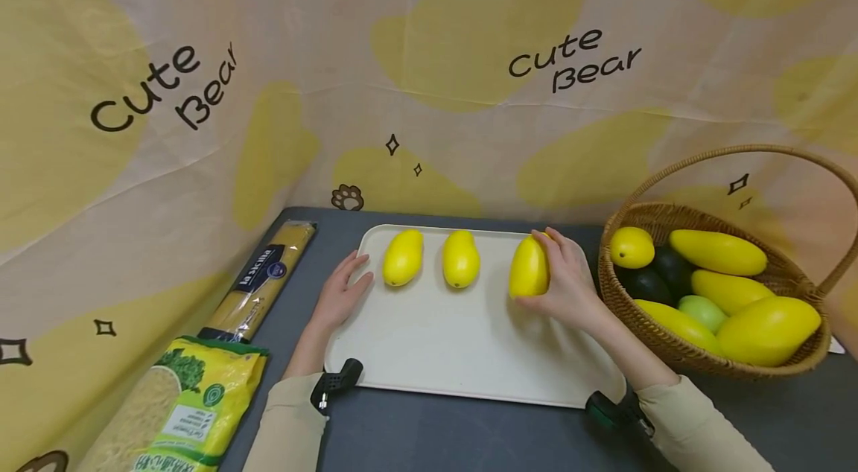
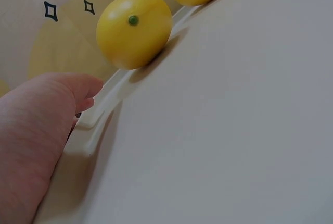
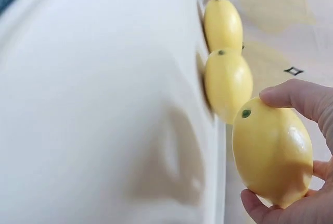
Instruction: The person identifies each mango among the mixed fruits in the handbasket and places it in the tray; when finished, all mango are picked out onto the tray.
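Observation:
My right hand (image 1: 566, 282) holds a yellow mango (image 1: 528, 269) between thumb and fingers over the right part of the white tray (image 1: 462, 345). In the right wrist view this mango (image 3: 271, 151) has its green stem spot showing, and a shadow falls on the tray beside it. Two more mangoes lie along the tray's far side, one at the left (image 1: 403, 257) and one in the middle (image 1: 461, 259). At the tray's left rim rests my left hand (image 1: 338, 293), its fingers loosely extended and holding no fruit; the left wrist view has it alongside the rim.
Right of the tray stands a wicker basket (image 1: 620, 293) with a tall handle, holding yellow fruits, dark fruits and a green one. To the left lie a pack of spaghetti (image 1: 264, 282) and a yellow-green food bag (image 1: 181, 405). A patterned cloth (image 1: 436, 85) hangs behind the table.

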A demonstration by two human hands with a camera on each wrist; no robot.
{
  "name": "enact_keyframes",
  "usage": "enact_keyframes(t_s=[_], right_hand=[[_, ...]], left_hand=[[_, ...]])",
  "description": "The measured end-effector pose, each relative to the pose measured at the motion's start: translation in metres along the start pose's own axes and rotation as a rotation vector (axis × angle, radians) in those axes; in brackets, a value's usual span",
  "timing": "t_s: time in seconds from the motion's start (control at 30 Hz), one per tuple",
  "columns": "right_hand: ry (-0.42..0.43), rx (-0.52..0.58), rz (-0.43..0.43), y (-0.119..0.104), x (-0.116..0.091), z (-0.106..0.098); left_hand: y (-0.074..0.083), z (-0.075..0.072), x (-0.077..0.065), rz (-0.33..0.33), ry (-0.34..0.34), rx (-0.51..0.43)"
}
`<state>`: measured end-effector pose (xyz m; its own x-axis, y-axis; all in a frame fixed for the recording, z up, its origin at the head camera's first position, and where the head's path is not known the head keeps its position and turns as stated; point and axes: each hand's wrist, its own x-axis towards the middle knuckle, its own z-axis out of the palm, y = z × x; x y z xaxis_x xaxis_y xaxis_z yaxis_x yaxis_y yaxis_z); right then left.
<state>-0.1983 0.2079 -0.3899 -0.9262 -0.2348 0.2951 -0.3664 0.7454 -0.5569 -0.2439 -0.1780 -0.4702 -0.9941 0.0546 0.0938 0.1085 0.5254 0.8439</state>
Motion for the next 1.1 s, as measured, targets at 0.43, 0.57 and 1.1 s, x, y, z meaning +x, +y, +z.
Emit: enact_keyframes(t_s=[0.43,0.57,1.1], right_hand=[[-0.085,0.102,0.195,0.018,0.026,0.024],[-0.092,0.104,0.212,0.021,0.029,0.028],[-0.124,0.148,0.181,0.024,0.037,0.036]], left_hand=[[0.001,-0.001,0.0,-0.017,-0.021,-0.007],[0.001,0.0,0.0,-0.021,-0.024,-0.007],[0.001,-0.001,0.0,-0.022,-0.012,0.004]])
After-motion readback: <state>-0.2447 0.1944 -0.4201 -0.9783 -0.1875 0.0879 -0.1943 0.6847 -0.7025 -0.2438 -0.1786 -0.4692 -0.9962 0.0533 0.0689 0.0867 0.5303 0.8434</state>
